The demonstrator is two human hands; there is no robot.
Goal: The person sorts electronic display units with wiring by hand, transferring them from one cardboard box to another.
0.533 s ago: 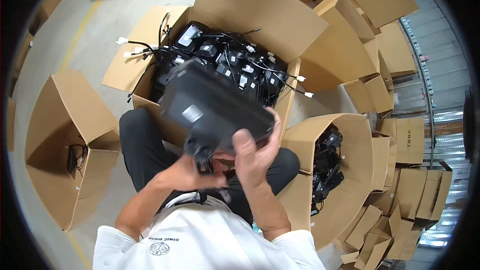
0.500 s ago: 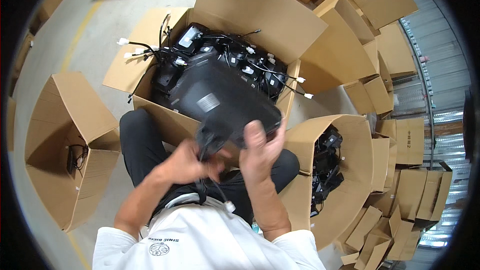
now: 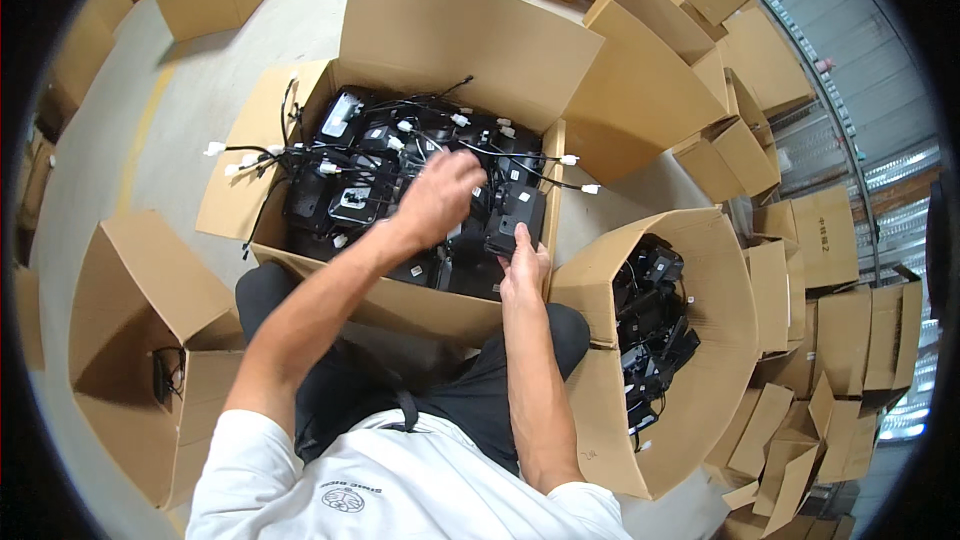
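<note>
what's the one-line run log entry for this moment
left hand: over black units in big open box | right hand: on black unit at box's right edge | right box: more black units

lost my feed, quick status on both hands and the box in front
Left hand open, over the black units. Right hand on a black unit at the box's right wall. White-plugged cables tangled across the pile.

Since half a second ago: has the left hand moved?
Yes. The left hand has gone from beside the lap, under a lifted black unit, forward over the big open carton, above the black units.
</note>
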